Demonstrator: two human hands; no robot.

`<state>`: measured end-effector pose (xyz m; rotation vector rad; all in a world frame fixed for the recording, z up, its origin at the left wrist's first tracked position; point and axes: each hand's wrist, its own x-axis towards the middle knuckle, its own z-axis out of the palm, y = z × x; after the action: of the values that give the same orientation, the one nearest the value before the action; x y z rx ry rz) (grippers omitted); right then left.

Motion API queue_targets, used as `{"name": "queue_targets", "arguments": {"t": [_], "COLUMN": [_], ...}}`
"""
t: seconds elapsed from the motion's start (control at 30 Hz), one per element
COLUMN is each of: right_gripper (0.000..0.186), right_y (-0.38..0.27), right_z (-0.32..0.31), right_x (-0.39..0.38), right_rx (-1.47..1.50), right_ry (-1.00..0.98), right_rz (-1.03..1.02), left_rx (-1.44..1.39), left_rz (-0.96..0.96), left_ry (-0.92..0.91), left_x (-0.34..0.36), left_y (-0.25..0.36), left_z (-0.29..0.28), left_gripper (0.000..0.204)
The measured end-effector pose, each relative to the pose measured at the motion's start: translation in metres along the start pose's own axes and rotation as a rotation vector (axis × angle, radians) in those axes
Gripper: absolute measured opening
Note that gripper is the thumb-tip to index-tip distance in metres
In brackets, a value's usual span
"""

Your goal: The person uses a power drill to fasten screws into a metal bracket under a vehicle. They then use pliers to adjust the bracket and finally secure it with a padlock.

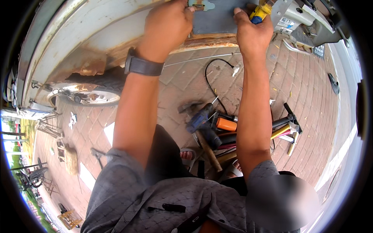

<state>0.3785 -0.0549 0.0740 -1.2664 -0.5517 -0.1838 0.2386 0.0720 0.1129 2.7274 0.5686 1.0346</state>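
My left hand (168, 24) presses against the lower edge of a rusty white vehicle body (81, 35), its fingertips on a small pale green metal fitting (202, 4) at the top of the grey panel (215, 21). A dark watch (143, 66) is on that wrist. My right hand (253, 32) grips a screwdriver with a yellow and blue handle (260, 11), held up against the same panel.
A wheel with a worn tyre (93, 91) sits at the left. On the brick paving lies a heap of tools (225, 132): a hammer, a blue drill, screwdrivers, pliers. A black cable (211, 83) runs across the bricks. Stools stand far left.
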Motion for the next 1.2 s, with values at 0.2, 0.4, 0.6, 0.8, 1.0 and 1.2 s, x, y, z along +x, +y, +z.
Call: {"name": "queue_targets", "arguments": {"t": [0.2,0.4,0.6,0.8,1.0,1.2], "right_gripper": [0.028,0.02,0.019,0.021,0.02,0.021], "right_y": [0.009,0.002,-0.003,-0.013,-0.017,-0.023], "right_z": [-0.018,-0.021,-0.026,-0.042,-0.06,-0.065], "right_x": [-0.021,-0.046,-0.061,-0.085,-0.099,-0.105], "right_rx": [-0.055,-0.036,-0.044,-0.15,-0.177,-0.203], "right_ry": [-0.115,-0.186,-0.227,-0.309,-0.345,-0.378], "right_rz": [0.085,0.093,0.168,0.24,0.257,0.26], "left_rx": [-0.101,0.149,0.202,0.175,0.219,0.266], "left_rz": [-0.02,-0.079,-0.206,-0.212,-0.216,-0.292], "left_ry": [-0.013,0.053,0.099,-0.045,-0.035,0.056], "left_x": [0.001,0.002,0.005,0.01,0.008,0.006], "left_y": [0.005,0.016,0.028,0.025,0.029,0.04], "left_z": [0.001,0.004,0.013,0.004,0.003,0.005], "left_gripper": [0.038,0.025,0.054,0.054,0.056,0.056]}}
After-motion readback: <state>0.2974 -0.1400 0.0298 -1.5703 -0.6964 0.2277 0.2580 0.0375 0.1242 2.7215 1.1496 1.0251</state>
